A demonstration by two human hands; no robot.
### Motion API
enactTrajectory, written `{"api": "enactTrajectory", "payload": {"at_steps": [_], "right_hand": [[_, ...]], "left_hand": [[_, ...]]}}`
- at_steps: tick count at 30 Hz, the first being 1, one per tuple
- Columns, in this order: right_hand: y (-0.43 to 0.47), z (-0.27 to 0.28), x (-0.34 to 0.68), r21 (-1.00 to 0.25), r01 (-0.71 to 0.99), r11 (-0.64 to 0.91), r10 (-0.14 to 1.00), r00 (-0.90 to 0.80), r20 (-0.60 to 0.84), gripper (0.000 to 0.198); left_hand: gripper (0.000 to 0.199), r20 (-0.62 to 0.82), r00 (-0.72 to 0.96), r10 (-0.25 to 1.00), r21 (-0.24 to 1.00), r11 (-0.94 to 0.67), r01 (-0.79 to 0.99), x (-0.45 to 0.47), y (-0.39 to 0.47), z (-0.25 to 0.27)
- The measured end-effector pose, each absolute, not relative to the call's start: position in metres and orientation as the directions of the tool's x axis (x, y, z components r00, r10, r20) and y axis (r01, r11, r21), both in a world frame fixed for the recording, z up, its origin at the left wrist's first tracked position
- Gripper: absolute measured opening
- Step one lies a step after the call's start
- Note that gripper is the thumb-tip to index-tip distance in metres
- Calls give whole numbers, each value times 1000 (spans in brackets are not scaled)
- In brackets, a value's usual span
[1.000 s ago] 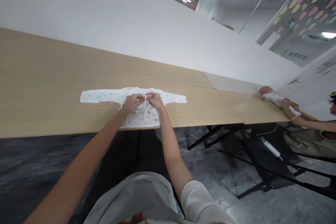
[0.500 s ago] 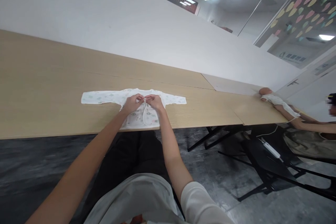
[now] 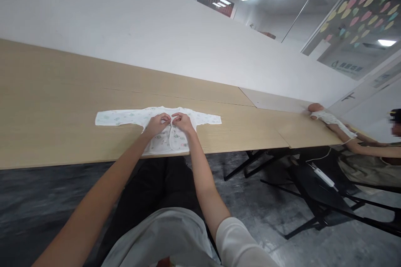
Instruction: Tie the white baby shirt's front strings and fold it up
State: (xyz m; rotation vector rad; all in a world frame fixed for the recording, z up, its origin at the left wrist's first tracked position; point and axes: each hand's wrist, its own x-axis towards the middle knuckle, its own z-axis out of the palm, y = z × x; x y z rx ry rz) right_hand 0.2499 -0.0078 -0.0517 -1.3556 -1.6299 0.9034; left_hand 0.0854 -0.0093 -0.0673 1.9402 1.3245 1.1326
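Observation:
A white long-sleeved baby shirt (image 3: 159,143) with small printed figures lies spread on the wooden table (image 3: 247,132), its sleeves stretched out to both sides. Its lower hem is close to the table's front edge. Over the upper front, my left hand (image 3: 158,124) pinches the cloth near the middle opening. Facing it, my right hand (image 3: 183,122) is closed on the other side of the same opening, fingertips nearly meeting the left ones. Whatever fastening may lie between the fingertips is too small to make out.
Behind the table rises a white wall (image 3: 125,33) with glass above. Far right, a doll (image 3: 316,108) in white clothing lies on the table, with another person's arm (image 3: 366,148) reaching to it. A black folding chair (image 3: 322,200) carrying a white power strip (image 3: 324,177) stands at the right.
Both hands stay at the shirt's front opening with only slight finger movement. The cloth between the fingertips sits a little lower and flatter. The view has shifted slightly.

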Motion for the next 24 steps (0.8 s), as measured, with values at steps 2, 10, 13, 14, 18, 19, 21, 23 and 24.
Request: {"api": "enactTrajectory", "payload": {"at_steps": [2, 10, 13, 14, 18, 19, 21, 23, 24], "right_hand": [[-7, -53, 249, -894, 416, 164, 986, -90, 140, 31], [-5, -59, 247, -926, 350, 138, 990, -66, 122, 30], [-6, -58, 247, -932, 341, 120, 993, -62, 105, 33], [-6, -57, 247, -935, 336, 117, 993, -63, 102, 34], [-9, -53, 247, -948, 300, 104, 994, -61, 90, 35], [-9, -52, 247, -951, 294, 96, 995, -56, 83, 35], [-9, -51, 247, -954, 290, 73, 997, -39, 65, 34], [-9, -50, 247, -958, 283, 51, 999, -24, 46, 34], [-9, -50, 247, -961, 274, 39, 999, -17, 35, 34]], "left_hand": [[24, 328, 158, 931, 797, -363, 482, 85, -9, -68], [23, 368, 166, 915, 676, -386, 628, 84, -6, -67], [21, 377, 175, 910, 618, -387, 684, 84, -5, -66], [20, 377, 177, 909, 603, -386, 699, 84, -5, -66], [20, 382, 168, 909, 557, -371, 743, 87, -5, -66], [20, 379, 161, 911, 551, -362, 752, 88, -6, -66], [21, 365, 149, 919, 542, -340, 769, 89, -7, -65], [23, 346, 144, 927, 530, -320, 785, 90, -9, -63], [24, 338, 144, 930, 524, -313, 792, 91, -9, -62]]}}
